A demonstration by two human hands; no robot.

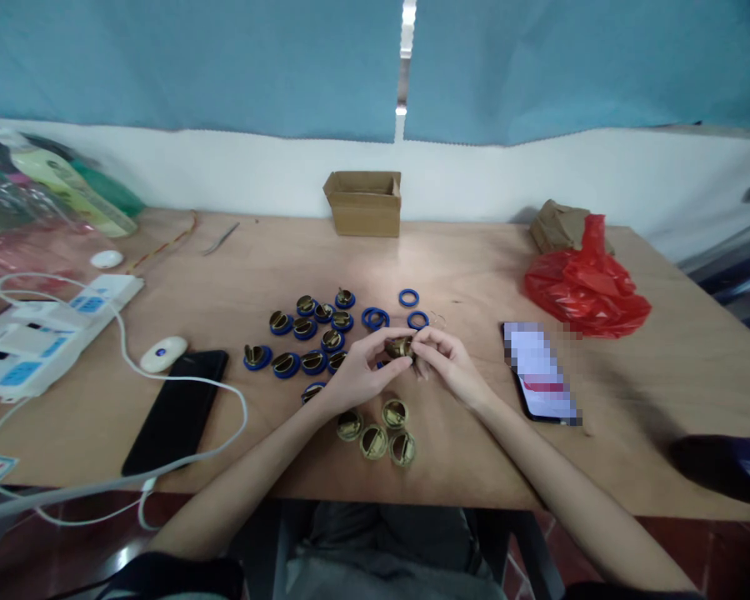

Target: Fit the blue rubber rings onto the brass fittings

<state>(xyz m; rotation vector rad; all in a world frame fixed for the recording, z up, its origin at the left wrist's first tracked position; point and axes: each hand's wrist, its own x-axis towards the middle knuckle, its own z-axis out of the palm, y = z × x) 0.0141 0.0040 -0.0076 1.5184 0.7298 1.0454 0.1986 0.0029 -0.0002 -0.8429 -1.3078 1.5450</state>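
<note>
As hands [363,371] [455,364] grip metal [401,347], labels [16,372] blur.

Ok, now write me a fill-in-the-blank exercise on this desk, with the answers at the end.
1. The person's left hand meets the ____ hand at a small metal piece.
2. Closest to the person, ____ round metal pieces without blue rings lie grouped.
3. The dark-screened phone lies on the person's ____ side.
4. The knotted plastic bag is coloured ____.
Missing words: right; four; left; red.
</note>
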